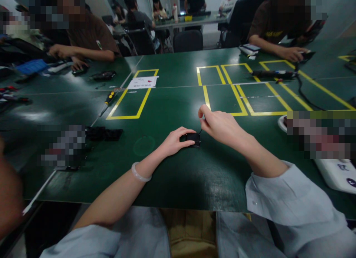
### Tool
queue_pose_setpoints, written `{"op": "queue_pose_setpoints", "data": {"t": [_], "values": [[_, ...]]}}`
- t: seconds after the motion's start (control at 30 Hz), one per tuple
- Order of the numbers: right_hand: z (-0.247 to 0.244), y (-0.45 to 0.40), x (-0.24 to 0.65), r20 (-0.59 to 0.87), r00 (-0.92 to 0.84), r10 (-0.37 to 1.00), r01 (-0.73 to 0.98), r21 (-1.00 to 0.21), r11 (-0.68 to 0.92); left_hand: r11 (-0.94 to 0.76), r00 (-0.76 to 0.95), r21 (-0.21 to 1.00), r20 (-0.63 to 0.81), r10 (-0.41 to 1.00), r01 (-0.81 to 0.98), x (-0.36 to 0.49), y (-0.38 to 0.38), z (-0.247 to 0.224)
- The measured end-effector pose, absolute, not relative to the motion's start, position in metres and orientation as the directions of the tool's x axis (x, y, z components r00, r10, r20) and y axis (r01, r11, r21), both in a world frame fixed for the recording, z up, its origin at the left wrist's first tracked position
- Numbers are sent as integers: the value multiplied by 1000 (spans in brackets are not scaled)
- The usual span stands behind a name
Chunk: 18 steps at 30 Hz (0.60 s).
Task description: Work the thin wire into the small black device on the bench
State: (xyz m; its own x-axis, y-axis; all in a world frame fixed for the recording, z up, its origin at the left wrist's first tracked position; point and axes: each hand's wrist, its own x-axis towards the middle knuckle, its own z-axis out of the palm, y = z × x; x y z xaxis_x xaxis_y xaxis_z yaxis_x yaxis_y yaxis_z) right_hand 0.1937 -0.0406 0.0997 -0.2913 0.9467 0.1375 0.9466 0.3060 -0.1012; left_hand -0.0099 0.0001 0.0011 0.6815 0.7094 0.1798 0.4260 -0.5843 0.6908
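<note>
On the green table in front of me lies a small, flat black box-like part. My left hand grips it from the left, thumb along the near side and fingers over the far side. Just right of it, my right hand is pinched closed a little above the tabletop. A thin dark piece runs from under those fingers to the part's right corner; whether it is a tool tip or a wire, I cannot make out. The right fingertips are partly hidden by the hand.
Yellow tape outlines mark the table. Left lie a yellow-black screwdriver, a paper sheet and black parts. Right are a black corded tool and a white object. Co-workers' hands work across the table.
</note>
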Motion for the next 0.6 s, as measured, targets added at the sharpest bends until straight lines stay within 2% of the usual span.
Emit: {"op": "queue_pose_setpoints", "data": {"t": [0.17, 0.43, 0.6], "values": [[100, -42, 193, 164, -282, 945, 942, -141, 305, -584, 684, 688, 172, 709, 431, -10, 0, 1], [96, -38, 193, 156, -278, 948, 952, -91, 294, -590, 689, 687, 179, 702, 423, -10, 0, 2], [97, -40, 193, 159, -269, 950, 951, -112, 288, -594, 687, 684, 185, 703, 424, -10, 1, 1]]}}
